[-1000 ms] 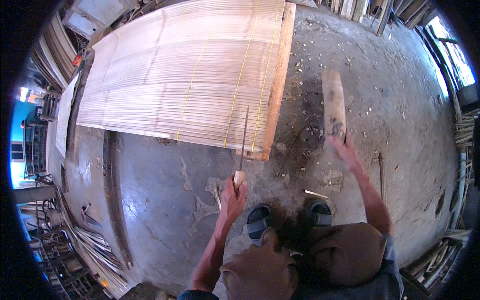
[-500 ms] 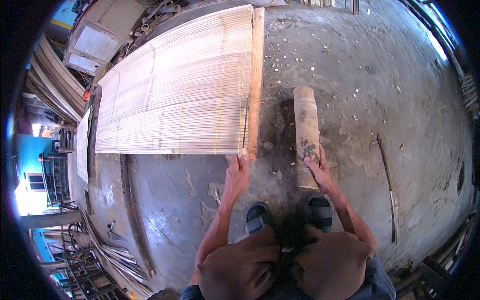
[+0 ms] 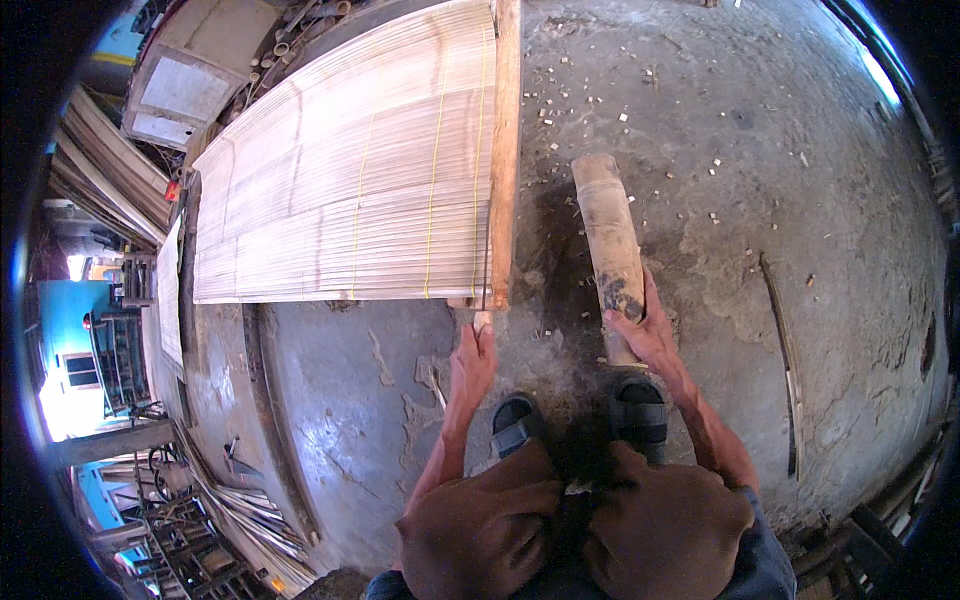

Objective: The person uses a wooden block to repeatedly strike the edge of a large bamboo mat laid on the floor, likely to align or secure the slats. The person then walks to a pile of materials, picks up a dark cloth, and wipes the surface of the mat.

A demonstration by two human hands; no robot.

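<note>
A slatted blind point(image 3: 330, 190) of pale thin strips, tied with yellow threads, spreads across the upper left. Along its right side runs a wooden beam point(image 3: 507, 160). My left hand point(image 3: 473, 360) is closed round the pale wooden handle of a knife-like tool point(image 3: 482, 320), just below the blind's near right corner. The tool's thin dark blade, seen almost edge-on, reaches up along the beam. My right hand point(image 3: 645, 325) grips the lower part of a thick bamboo piece point(image 3: 606, 225), which leans with its top to the left. Its surface is worn, with dark stains near my fingers.
Small pale chips point(image 3: 623, 117) are scattered on the rough grey floor point(image 3: 740, 230). A narrow strip of wood point(image 3: 783, 360) lies at the right. Bundled slats point(image 3: 255, 525) lie at lower left, and bent strips point(image 3: 115, 165) lean at the upper left. My sandalled feet point(image 3: 637, 410) are just below my hands.
The bamboo piece has tilted, its top moving left and up. My left hand has drawn back slightly toward me with the tool, showing more of its handle. The view has shifted a little.
</note>
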